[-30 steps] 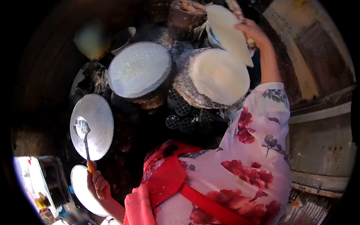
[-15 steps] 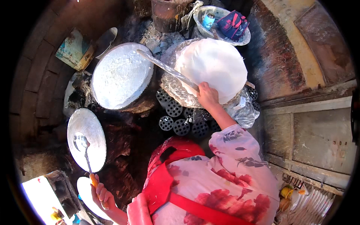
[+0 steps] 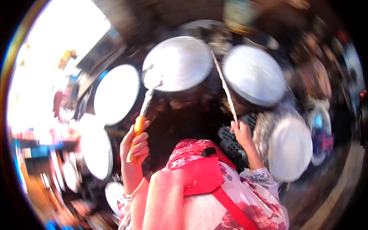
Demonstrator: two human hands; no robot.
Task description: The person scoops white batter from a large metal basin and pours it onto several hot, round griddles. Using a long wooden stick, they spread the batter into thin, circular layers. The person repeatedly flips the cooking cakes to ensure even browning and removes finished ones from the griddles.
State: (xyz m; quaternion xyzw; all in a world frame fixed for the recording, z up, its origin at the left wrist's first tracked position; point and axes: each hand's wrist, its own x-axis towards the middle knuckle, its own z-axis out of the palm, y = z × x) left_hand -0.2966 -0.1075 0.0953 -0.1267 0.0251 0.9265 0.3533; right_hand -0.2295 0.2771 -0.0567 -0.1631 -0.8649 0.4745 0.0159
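Observation:
My left hand [image 3: 135, 145] is closed around the orange handle of a ladle [image 3: 147, 100]. The ladle's blurred head lies over the near left edge of a round, pale griddle [image 3: 184, 63]. In my right hand [image 3: 242, 134] is the near end of a long, thin flat stick [image 3: 225, 86]. It points up and away, between that griddle and a second round griddle [image 3: 255, 74] on the right. A stack of thin, round white flatbreads [image 3: 290, 149] rests to the right of my right hand. Motion blur hides finer detail.
Two more white rounds stand at left, a nearer one [image 3: 96, 149] and a farther one [image 3: 117, 94]. Black perforated coal briquettes [image 3: 229, 147] sit beside my right hand. A basin with blue and dark items [image 3: 321, 134] is at far right. A worn bucket [image 3: 239, 17] stands at the back.
The view has swung left, so the griddles and flatbread stack appear farther right. My right hand and stick have come away from the flatbread stack. My left hand still holds the ladle.

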